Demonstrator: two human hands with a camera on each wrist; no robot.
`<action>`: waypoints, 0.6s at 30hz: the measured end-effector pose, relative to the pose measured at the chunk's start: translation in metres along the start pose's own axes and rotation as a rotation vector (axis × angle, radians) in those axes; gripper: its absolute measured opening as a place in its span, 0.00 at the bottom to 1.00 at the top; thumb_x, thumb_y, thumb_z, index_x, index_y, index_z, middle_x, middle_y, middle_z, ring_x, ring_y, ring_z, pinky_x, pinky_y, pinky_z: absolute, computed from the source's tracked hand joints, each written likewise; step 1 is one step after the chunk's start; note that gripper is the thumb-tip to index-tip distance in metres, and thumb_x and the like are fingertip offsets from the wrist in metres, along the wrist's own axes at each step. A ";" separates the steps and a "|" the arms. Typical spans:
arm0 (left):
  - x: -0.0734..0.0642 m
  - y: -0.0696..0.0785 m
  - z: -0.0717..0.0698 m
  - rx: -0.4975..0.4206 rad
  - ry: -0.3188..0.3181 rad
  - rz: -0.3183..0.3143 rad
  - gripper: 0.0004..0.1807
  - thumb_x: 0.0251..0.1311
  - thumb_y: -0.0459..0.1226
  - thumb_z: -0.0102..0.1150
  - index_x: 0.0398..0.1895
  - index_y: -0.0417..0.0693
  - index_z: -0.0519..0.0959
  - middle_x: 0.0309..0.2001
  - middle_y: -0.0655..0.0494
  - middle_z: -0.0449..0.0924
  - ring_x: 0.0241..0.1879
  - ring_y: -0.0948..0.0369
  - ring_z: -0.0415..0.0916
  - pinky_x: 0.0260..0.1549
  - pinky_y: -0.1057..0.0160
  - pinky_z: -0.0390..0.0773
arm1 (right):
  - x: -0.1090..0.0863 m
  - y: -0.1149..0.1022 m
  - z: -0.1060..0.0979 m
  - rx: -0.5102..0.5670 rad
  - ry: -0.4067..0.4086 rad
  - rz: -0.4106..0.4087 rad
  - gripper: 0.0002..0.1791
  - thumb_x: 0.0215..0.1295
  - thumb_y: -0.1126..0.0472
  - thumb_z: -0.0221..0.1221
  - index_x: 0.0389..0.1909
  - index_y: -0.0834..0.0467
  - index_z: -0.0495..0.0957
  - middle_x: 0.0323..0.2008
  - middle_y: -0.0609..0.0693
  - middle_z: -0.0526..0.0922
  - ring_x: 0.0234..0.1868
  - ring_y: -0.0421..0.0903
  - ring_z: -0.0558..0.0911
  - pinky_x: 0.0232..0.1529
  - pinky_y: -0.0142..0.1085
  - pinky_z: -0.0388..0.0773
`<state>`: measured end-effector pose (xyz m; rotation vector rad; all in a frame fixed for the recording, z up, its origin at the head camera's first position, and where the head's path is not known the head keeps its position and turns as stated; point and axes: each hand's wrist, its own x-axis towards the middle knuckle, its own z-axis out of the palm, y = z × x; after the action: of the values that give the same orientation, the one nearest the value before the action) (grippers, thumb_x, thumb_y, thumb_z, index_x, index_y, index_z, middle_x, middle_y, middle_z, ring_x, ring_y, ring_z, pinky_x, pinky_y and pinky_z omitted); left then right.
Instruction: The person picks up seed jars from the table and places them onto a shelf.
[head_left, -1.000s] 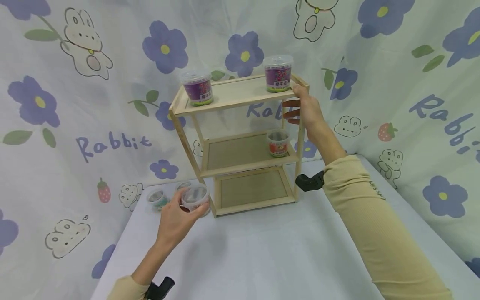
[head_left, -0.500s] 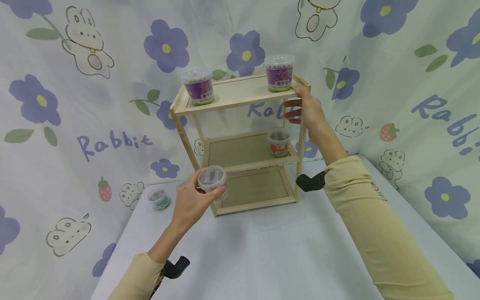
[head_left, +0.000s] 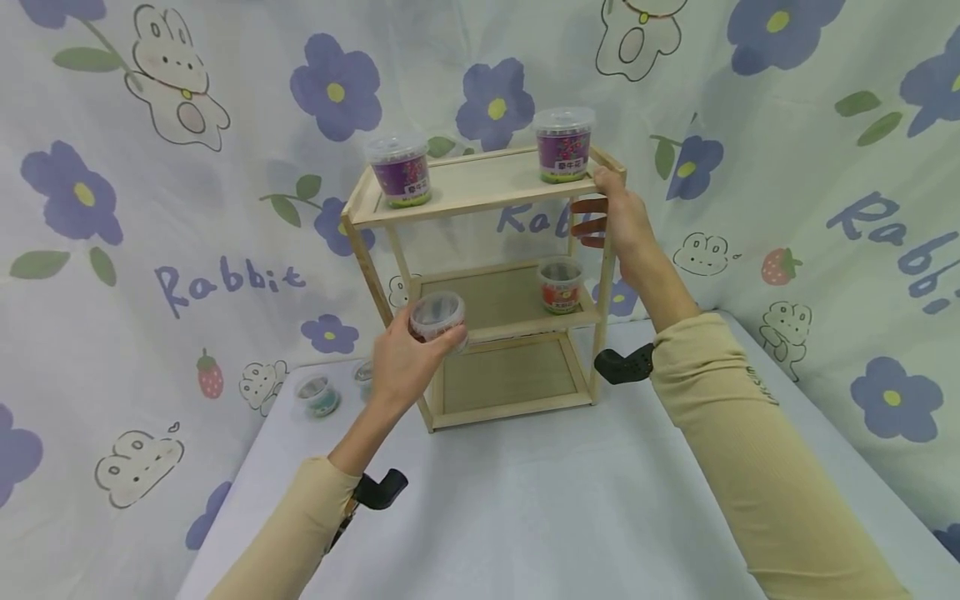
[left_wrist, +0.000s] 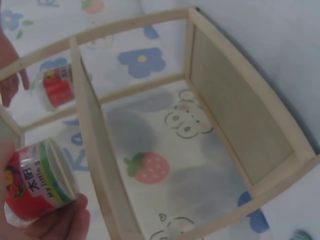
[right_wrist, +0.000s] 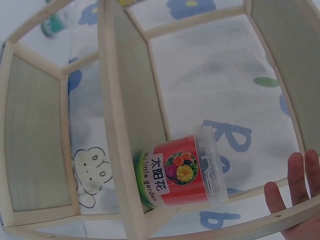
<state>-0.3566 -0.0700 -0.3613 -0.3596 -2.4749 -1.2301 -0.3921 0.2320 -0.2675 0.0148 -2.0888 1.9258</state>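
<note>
In the head view my left hand (head_left: 405,358) holds a clear plastic cup (head_left: 437,310) by its side, in front of the left part of the wooden shelf rack (head_left: 487,171), around middle-shelf height. The left wrist view shows this cup's red label (left_wrist: 32,182) with a green band at its base. My right hand (head_left: 628,223) holds the rack's upper right corner, thumb at the top edge and fingers reaching past the post. A red-labelled cup with a clear lid (right_wrist: 180,175) stands at the right end of the middle shelf, below that hand.
Two purple-labelled lidded cups, one left (head_left: 405,177) and one right (head_left: 564,150), stand on the top shelf. Two teal-labelled cups, one outer (head_left: 321,397) and one partly behind my left hand (head_left: 363,382), stand on the white table (head_left: 525,500). A printed cloth (head_left: 247,208) hangs behind.
My left hand has lifted the red-labelled cup from beside the rack's lower left, up and right to middle-shelf height. The right hand keeps its hold on the rack.
</note>
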 end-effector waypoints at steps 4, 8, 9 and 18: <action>0.009 0.001 0.002 -0.007 -0.012 -0.024 0.45 0.53 0.58 0.68 0.67 0.41 0.68 0.52 0.41 0.79 0.47 0.48 0.79 0.40 0.50 0.80 | 0.000 0.000 0.000 0.001 -0.004 0.003 0.36 0.72 0.34 0.37 0.62 0.57 0.72 0.43 0.47 0.80 0.41 0.49 0.82 0.51 0.44 0.76; 0.017 0.001 0.007 -0.021 -0.018 -0.058 0.47 0.54 0.59 0.67 0.69 0.39 0.65 0.54 0.40 0.78 0.49 0.47 0.78 0.43 0.49 0.79 | 0.000 0.001 -0.001 0.000 -0.006 0.001 0.36 0.72 0.34 0.36 0.62 0.57 0.72 0.44 0.47 0.80 0.41 0.48 0.81 0.52 0.44 0.76; 0.019 0.000 0.008 -0.022 -0.017 -0.066 0.47 0.54 0.59 0.66 0.69 0.39 0.65 0.55 0.40 0.78 0.49 0.47 0.78 0.44 0.48 0.79 | 0.000 0.001 0.000 0.000 -0.006 0.000 0.36 0.72 0.34 0.36 0.62 0.57 0.72 0.44 0.47 0.80 0.41 0.49 0.81 0.52 0.44 0.75; 0.036 -0.003 0.018 -0.002 0.027 -0.098 0.46 0.54 0.57 0.64 0.70 0.40 0.63 0.52 0.40 0.78 0.46 0.46 0.79 0.40 0.48 0.79 | -0.001 0.000 -0.001 -0.010 -0.018 -0.017 0.37 0.72 0.34 0.36 0.63 0.57 0.71 0.43 0.46 0.80 0.41 0.48 0.81 0.50 0.42 0.76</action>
<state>-0.3938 -0.0545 -0.3584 -0.2230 -2.4948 -1.2664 -0.3911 0.2327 -0.2680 0.0479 -2.1029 1.9115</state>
